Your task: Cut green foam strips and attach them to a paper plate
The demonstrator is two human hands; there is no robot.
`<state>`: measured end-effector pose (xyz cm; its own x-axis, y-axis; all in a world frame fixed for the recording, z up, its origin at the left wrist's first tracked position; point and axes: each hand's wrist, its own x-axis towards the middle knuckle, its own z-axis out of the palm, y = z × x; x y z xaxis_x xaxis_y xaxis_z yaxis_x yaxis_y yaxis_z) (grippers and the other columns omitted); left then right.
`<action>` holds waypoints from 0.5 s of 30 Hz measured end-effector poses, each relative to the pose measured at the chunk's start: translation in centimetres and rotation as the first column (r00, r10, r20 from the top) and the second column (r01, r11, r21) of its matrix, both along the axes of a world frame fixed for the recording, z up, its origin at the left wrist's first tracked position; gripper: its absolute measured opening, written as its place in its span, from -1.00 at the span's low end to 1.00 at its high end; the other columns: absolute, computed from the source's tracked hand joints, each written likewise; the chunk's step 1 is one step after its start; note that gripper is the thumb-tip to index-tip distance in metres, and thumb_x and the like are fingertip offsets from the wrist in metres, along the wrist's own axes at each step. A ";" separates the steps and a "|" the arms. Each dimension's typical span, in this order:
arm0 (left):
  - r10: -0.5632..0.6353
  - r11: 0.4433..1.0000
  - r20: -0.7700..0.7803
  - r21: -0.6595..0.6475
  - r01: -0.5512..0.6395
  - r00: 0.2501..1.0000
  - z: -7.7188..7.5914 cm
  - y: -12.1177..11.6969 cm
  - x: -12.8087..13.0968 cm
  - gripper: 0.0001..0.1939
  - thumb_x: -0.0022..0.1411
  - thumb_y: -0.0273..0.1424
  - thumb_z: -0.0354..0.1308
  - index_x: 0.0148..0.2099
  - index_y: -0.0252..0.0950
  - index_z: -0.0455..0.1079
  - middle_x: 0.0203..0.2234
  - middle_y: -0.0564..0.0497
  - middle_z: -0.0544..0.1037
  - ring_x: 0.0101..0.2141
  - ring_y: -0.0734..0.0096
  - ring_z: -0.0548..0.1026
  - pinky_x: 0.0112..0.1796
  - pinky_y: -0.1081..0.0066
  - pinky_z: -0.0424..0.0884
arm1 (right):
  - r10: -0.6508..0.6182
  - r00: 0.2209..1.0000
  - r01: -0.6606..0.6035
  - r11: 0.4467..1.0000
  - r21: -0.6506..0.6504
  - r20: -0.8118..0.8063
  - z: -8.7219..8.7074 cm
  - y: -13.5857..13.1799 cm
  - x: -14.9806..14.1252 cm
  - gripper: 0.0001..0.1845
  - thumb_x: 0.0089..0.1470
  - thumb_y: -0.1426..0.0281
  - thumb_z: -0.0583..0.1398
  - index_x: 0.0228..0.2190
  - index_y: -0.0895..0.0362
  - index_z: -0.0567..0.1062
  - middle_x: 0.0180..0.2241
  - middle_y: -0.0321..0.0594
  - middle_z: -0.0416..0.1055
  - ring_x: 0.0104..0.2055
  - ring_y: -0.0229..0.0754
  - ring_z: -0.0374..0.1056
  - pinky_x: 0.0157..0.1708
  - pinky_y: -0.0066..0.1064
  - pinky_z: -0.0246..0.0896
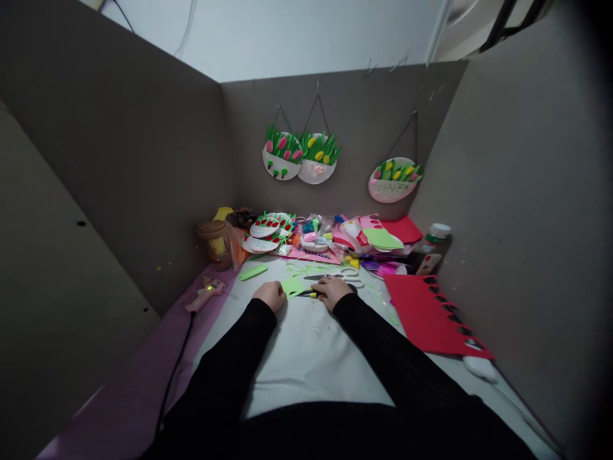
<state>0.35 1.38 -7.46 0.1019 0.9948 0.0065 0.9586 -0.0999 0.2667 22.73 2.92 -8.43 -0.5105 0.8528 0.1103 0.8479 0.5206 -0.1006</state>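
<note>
Left hand (271, 295) is curled, knuckles up, and holds green paper (292, 285) narrowly. Right hand (332, 291) bends palm-down, with fingers closed on black-yellow tool (313, 294).

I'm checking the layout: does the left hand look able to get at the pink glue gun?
Probably yes: the glue gun lies to its left with nothing tall between, though the left hand is on green paper.

Green, red, pink — craft colours.
Green paper (293, 287), plain red sheet (421, 316) — dark-holed edge; pale pink glue gun (207, 295), black cord (177, 370).
</note>
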 end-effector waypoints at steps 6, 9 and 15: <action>-0.167 0.986 0.148 0.014 0.167 0.975 -0.6 0.2 -0.9 -0.83 -0.01 -0.38 0.08 -0.36 -0.30 0.45 -0.46 -0.01 0.54 -0.41 0.40 0.45 -0.41 0.49 0.26 | 0.001 1.000 -0.001 1.000 0.010 0.010 0.3 -0.1 0.1 -0.62 -0.02 0.41 0.12 -0.12 -0.10 0.43 -0.10 -0.25 0.37 -0.06 -0.07 0.18 -0.12 -0.25 0.02; -0.268 0.962 0.238 0.007 0.274 0.934 -0.9 0.3 -1.8 -0.83 -0.02 -0.42 0.08 -0.36 -0.30 0.46 -0.47 0.03 0.54 -0.43 0.45 0.45 -0.40 0.52 0.27 | 0.009 1.000 -0.009 1.000 0.006 0.014 0.3 -0.2 0.4 -0.62 -0.02 0.40 0.12 -0.11 -0.09 0.44 -0.10 -0.24 0.37 -0.06 -0.07 0.18 -0.11 -0.24 0.01; -0.210 0.978 0.143 0.027 0.209 0.967 -0.7 -0.3 -1.3 -0.79 -0.01 -0.30 0.11 -0.35 -0.30 0.46 -0.49 0.01 0.53 -0.45 0.42 0.44 -0.44 0.50 0.24 | 0.028 0.999 -0.027 1.000 -0.012 0.031 0.3 -0.5 1.1 -0.59 -0.03 0.39 0.13 -0.08 -0.09 0.42 -0.11 -0.24 0.37 -0.08 -0.09 0.18 -0.14 -0.29 0.02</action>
